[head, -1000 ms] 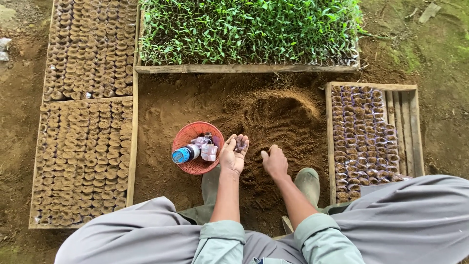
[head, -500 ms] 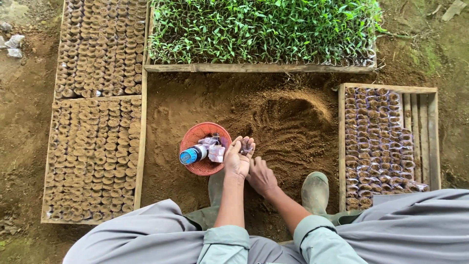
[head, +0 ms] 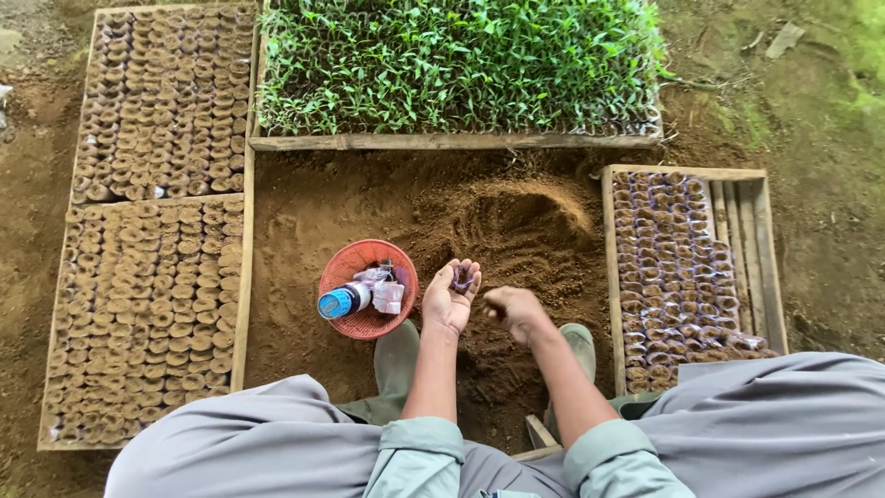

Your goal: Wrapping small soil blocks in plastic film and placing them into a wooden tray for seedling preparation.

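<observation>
L hand (head: 449,297) clamped on small pot (head: 462,277) beside red basket (head: 368,290); R hand (head: 513,312) fingers together, over open soil (head: 516,231).

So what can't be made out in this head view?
- What the left hand holds: a small dark pot, its contents too small to tell.
- Right hand: motion-blurred, so its grip is unclear.
- Items in the red basket beside the blue-capped bottle: too small to identify.
- Right tray: its lower end is hidden by the person's knee.
</observation>
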